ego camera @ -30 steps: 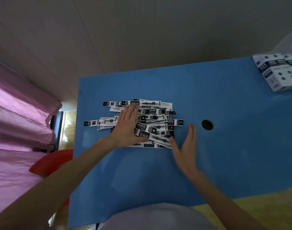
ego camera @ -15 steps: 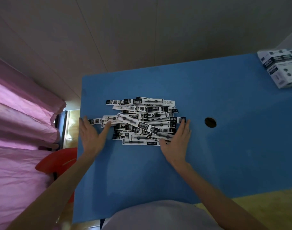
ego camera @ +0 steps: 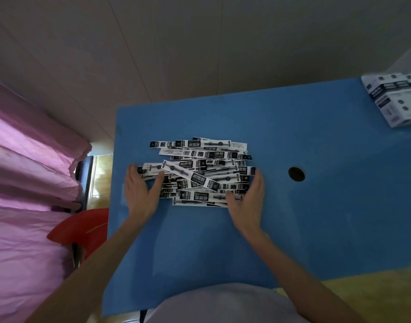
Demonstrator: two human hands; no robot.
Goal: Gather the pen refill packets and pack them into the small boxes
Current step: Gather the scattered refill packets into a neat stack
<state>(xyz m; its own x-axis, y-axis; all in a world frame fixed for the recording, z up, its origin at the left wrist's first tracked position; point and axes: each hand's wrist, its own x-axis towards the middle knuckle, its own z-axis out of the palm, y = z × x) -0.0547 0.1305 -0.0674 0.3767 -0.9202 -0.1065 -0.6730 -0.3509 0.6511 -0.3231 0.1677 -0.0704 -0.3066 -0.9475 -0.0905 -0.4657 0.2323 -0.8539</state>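
Head view: packets (ego camera: 201,172) lie in a loose, criss-crossed heap on the blue surface (ego camera: 316,217), left of centre, most of them running left-right, a few skewed on top.

Left hand (ego camera: 142,194) sits flat at the heap's left end, fingers straight and together, thumb splayed out and lying over the nearest packets. Holding nothing, just touching the pile's edge.

Right hand (ego camera: 248,199) is at the heap's right end, fingers straight and together, pointing far, inner edge against the packet ends. Thumb rests on the near-right corner of the pile. No grip here either. The two hands bracket the heap from both sides.

Boxes (ego camera: 395,99): a white and black stack at the far right corner of the surface, partly cut by the frame edge, well apart from the heap. Can't tell if any are open.

Round hole (ego camera: 296,174) in the surface, right of the heap, between it and the boxes.

Off the left side: pink curtain (ego camera: 29,173), and a red seat (ego camera: 83,229) just beside the surface's left edge. Pale wall panels (ego camera: 199,43) on the far side.
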